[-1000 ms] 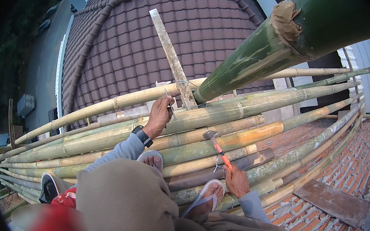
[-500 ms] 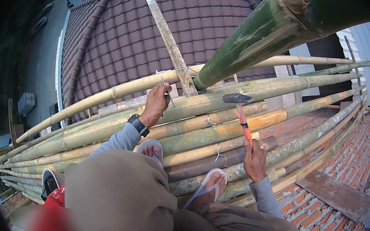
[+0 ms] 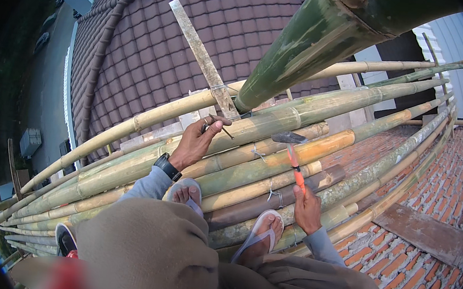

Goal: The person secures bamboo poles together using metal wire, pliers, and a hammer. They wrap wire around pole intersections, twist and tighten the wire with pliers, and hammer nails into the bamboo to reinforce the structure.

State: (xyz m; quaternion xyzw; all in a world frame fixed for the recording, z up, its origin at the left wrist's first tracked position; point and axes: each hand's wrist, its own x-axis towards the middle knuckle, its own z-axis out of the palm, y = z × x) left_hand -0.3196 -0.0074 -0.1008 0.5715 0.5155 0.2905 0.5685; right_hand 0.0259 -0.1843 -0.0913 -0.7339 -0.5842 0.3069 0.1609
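Observation:
My left hand (image 3: 195, 143) pinches a nail (image 3: 226, 133) between thumb and fingers, just above a thick green bamboo pole (image 3: 261, 126). The nail slants down toward that pole, and part of it is hidden by my fingers. My right hand (image 3: 307, 210) is wrapped round the orange grip of a hammer (image 3: 298, 177). Its dark head (image 3: 288, 137) hovers over the bamboo, to the right of the nail and apart from it. Beyond my left hand, a pale wooden batten (image 3: 204, 57) meets the poles near the foot of a large green bamboo post (image 3: 291, 55).
My sandalled feet (image 3: 260, 235) stand on side-by-side bamboo poles with wire ties (image 3: 275, 194). A tiled roof (image 3: 156, 52) lies beyond; a brick surface (image 3: 415, 271) with a brown board (image 3: 425, 232) is at right. Another person's red cloth (image 3: 68, 274) and shoe (image 3: 66, 240) show at lower left.
My left hand has shifted slightly right and nearer over the bamboo, and the nail lies at a flatter slant. The hammer has moved a little left and down with my right hand. The view has shifted slightly.

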